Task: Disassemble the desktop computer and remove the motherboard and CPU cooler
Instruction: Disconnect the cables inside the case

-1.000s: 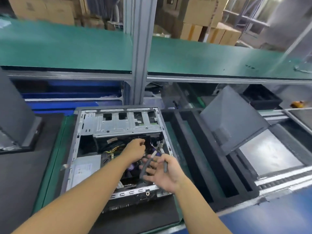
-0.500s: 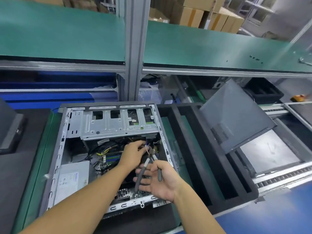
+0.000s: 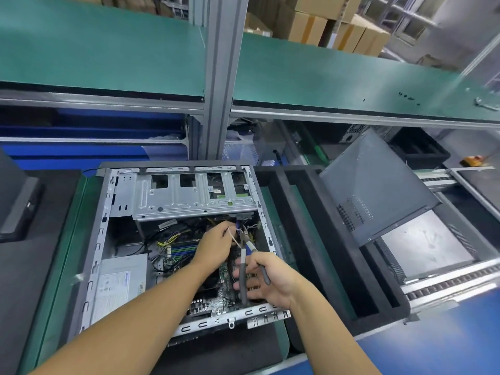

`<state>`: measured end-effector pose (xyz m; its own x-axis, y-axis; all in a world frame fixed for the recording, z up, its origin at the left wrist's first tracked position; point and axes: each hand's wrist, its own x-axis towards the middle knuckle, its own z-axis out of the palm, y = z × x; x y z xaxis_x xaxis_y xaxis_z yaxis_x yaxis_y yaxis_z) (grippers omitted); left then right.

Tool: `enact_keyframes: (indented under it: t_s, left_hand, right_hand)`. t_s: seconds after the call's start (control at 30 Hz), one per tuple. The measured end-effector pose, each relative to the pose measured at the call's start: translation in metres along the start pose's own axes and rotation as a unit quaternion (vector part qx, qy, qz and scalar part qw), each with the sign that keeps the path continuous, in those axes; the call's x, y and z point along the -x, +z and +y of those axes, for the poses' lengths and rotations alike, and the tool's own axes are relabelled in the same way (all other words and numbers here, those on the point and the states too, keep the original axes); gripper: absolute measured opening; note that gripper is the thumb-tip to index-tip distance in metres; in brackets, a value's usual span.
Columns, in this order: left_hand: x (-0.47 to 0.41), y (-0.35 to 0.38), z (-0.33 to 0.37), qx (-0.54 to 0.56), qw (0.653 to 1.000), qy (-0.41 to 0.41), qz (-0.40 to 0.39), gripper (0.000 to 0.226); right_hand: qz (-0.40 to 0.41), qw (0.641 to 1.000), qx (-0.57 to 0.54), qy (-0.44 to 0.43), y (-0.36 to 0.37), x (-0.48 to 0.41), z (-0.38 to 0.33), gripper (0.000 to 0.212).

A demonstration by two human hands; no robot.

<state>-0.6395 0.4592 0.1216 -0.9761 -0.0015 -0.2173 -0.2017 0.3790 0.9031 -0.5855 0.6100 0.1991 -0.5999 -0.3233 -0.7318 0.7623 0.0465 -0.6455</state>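
Green bench (image 3: pixel 65 253), open case (image 3: pixel 189 326). Left hand (image 3: pixel 216 244) pinches white tie (image 3: pixel 234 239); right hand (image 3: pixel 272 280) grips pliers (image 3: pixel 243 277). PSU label (image 3: pixel 116 285) illegible.

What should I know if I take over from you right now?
Left hand pinches a white tie by the cables.
Right hand grips cutters, tips at the tie.
Case lies open, panel off to its right.
Board still inside.
Left: probably cut the tie, unplug cables, lift out board and cooler (not clear under the arms).

Factory assembly line: conveyor (image 3: pixel 446 282), stacked cartons (image 3: pixel 311 25).
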Motion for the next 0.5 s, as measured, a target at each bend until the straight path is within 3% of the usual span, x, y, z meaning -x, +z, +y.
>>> enact_keyframes:
  t_s: [0.23, 0.5]
  left_hand:
    - [-0.002, -0.003, 0.007, 0.14, 0.987, -0.077, -0.033, 0.029]
    - [-0.002, -0.002, 0.006, 0.212, 0.973, -0.088, -0.033, 0.029]
  right_hand:
    - [0.028, 0.999, 0.037, -0.004, 0.006, -0.003, 0.004, 0.055]
    - [0.025, 0.999, 0.037, 0.009, 0.007, -0.009, 0.006, 0.05]
